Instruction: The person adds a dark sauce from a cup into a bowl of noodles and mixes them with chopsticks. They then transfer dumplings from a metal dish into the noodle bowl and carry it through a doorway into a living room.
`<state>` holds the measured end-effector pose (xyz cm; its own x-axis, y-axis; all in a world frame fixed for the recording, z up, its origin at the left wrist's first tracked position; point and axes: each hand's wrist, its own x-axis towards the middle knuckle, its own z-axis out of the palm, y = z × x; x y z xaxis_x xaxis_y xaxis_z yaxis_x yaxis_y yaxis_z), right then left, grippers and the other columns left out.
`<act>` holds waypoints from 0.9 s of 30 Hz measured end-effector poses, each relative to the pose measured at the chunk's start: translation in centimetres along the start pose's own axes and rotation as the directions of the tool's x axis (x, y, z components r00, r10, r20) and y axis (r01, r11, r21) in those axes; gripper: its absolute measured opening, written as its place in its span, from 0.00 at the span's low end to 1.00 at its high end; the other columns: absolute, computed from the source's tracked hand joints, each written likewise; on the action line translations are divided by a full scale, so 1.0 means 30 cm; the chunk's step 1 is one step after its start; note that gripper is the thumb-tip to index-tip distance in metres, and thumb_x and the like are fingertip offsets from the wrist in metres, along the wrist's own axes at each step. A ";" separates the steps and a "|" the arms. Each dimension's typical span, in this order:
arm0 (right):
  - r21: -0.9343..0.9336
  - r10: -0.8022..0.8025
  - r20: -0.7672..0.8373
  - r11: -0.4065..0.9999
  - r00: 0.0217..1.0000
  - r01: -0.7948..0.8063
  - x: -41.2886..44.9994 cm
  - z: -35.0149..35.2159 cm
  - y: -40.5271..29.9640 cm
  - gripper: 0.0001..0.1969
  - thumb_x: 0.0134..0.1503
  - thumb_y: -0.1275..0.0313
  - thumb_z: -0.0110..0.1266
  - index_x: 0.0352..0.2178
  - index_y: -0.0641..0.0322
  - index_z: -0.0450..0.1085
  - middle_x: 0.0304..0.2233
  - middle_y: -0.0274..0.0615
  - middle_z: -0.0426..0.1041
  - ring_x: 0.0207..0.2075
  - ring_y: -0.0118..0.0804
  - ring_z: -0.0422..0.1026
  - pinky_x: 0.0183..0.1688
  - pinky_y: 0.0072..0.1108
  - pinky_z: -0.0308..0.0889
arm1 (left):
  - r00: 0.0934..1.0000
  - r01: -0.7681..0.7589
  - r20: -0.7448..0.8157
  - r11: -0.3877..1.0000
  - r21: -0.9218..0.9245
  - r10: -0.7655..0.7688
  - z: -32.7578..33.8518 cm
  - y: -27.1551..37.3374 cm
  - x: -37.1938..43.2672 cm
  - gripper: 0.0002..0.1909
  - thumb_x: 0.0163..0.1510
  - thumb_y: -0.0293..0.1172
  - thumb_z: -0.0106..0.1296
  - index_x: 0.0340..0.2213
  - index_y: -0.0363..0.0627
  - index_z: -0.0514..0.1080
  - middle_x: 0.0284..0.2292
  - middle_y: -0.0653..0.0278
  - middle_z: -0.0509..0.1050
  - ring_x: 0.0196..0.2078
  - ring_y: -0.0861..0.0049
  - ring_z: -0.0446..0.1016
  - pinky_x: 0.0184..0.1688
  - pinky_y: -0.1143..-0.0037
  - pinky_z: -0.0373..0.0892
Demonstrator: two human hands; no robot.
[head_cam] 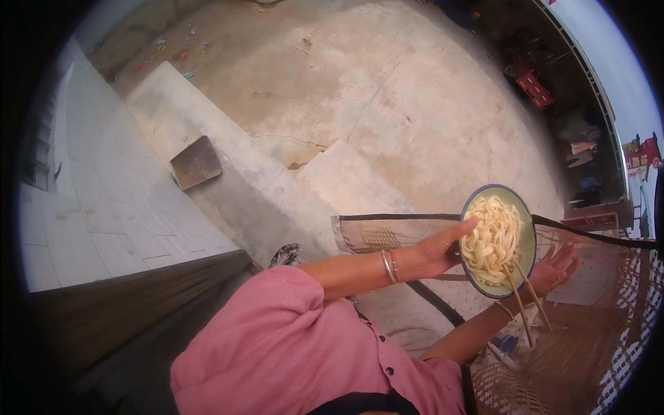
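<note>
My left hand [441, 251] holds a shallow bowl [528, 244] with a pale green inside and a dark blue rim, the thumb over its edge. Pale flat noodles [493, 236] fill much of it. A pair of wooden chopsticks [521, 306] rests in the noodles, the free ends sticking out over the near rim. Partly hidden behind the bowl, my right hand [555, 267] has its fingers apart and nothing in it. It is close to a mesh curtain [586, 295] with black edging; whether it touches the mesh I cannot tell.
Cracked concrete ground [389, 104] spreads out ahead, with a raised concrete strip [249, 171] bearing a dark metal scoop-like object [197, 163]. White tiles cover the wall [114, 207] at left. A red object [534, 88] stands in the dark opening at upper right. Small litter [188, 75] lies far left.
</note>
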<state>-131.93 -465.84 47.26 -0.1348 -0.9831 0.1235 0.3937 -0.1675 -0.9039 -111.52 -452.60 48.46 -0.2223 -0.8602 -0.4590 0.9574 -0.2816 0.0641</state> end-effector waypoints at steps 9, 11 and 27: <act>-0.833 -0.471 -0.050 0.506 0.881 0.223 -0.032 -0.071 0.218 0.14 0.48 0.73 0.53 0.36 0.70 0.63 0.40 0.49 0.66 0.41 0.43 0.66 0.47 0.27 0.60 | 0.986 -0.105 -0.126 0.993 0.058 0.112 0.034 0.106 -0.066 0.37 0.44 0.50 0.58 0.51 0.43 0.59 0.50 0.61 0.64 0.53 0.72 0.62 0.56 0.70 0.57; -0.944 -0.606 0.247 0.024 0.756 0.328 -0.001 -0.097 0.177 0.16 0.45 0.73 0.57 0.35 0.68 0.63 0.38 0.49 0.67 0.40 0.47 0.67 0.45 0.28 0.62 | 0.980 -0.134 -0.136 0.985 0.113 0.148 0.029 0.149 -0.086 0.38 0.44 0.50 0.58 0.51 0.42 0.59 0.50 0.62 0.64 0.53 0.73 0.62 0.56 0.71 0.57; 0.313 0.623 -0.143 0.766 0.769 -0.562 -0.139 0.220 0.269 0.20 0.58 0.60 0.46 0.45 0.65 0.61 0.49 0.45 0.61 0.52 0.35 0.59 0.54 0.32 0.57 | 0.942 -0.208 -0.195 0.932 0.297 0.272 -0.033 0.454 -0.138 0.39 0.45 0.49 0.58 0.52 0.41 0.56 0.51 0.61 0.62 0.54 0.72 0.60 0.57 0.71 0.56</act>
<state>-122.18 -463.58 42.15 0.0112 -0.8502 -0.5264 0.6617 0.4010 -0.6335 -97.39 -452.45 50.36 0.0867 -0.8045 -0.5876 0.8839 -0.2100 0.4180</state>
